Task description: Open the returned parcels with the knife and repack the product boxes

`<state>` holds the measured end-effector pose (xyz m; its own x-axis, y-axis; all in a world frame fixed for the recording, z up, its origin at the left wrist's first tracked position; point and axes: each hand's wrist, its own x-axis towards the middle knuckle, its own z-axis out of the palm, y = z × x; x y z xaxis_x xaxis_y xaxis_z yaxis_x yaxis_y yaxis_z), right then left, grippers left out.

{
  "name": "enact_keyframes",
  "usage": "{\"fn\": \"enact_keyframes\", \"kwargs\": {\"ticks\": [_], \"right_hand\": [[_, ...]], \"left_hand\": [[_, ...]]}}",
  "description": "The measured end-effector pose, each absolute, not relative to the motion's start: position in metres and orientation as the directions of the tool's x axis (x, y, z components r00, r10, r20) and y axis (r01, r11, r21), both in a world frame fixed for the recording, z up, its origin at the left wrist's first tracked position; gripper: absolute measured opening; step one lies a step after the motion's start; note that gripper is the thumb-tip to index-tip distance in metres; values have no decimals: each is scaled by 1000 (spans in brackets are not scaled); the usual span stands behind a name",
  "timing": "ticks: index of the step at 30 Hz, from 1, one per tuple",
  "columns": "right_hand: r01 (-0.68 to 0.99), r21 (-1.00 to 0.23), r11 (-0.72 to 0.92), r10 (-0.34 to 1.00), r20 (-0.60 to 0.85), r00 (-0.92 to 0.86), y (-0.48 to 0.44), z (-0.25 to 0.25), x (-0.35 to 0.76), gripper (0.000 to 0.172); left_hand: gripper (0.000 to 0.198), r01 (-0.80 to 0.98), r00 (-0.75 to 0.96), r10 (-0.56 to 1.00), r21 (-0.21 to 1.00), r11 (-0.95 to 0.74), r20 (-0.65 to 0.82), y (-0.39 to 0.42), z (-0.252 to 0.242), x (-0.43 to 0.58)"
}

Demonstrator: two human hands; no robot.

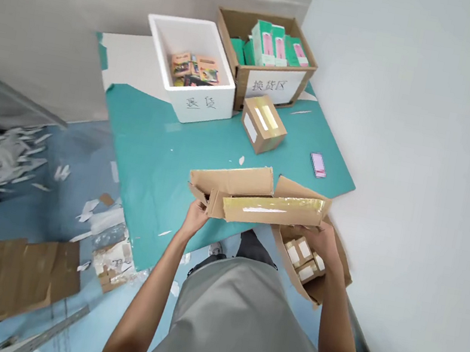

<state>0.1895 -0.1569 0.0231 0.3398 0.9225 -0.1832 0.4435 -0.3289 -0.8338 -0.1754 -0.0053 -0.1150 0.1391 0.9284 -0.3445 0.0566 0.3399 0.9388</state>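
Observation:
Between my two hands is a flattened cardboard box with its flaps spread, a strip of yellowish tape and a white label along the near side. My left hand grips its left end, the fingers partly hidden beneath the cardboard. Around the lower right end closes my right hand, its fingertips also largely out of sight. The cardboard is held above the front edge of the green-topped table. Farther back on that table sits a taped small carton with white labels.
A white foam box holds small packages; beside it a cardboard box contains green-and-pink boxes. A phone-like object lies at right. Below my right hand, an open carton holds small boxes. Paper scraps and folded cardboard cover floor at left.

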Motion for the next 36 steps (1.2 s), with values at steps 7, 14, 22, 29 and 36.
{"fn": "enact_keyframes", "kwargs": {"ticks": [7, 14, 22, 29, 36], "right_hand": [[495, -809, -318, 856, -20, 517, -273, 47, 151, 37], [384, -848, -366, 758, -33, 651, -361, 43, 125, 42], [475, -806, -352, 606, 191, 772, -469, 45, 115, 36], [559, -759, -335, 608, 279, 743, -605, 71, 124, 34], [450, -760, -469, 363, 298, 883, -723, 62, 119, 34]], "left_hand": [[63, 80, 363, 870, 942, 326, -332, -24, -109, -160], [93, 3, 655, 711, 942, 336, -256, -54, -98, -109], [62, -101, 481, 871, 993, -65, 106, -100, -25, -64], [32, -87, 888, 278, 726, -683, 367, -203, 94, 21], [7, -91, 993, -117, 679, -729, 7, -302, 71, 129]]}}
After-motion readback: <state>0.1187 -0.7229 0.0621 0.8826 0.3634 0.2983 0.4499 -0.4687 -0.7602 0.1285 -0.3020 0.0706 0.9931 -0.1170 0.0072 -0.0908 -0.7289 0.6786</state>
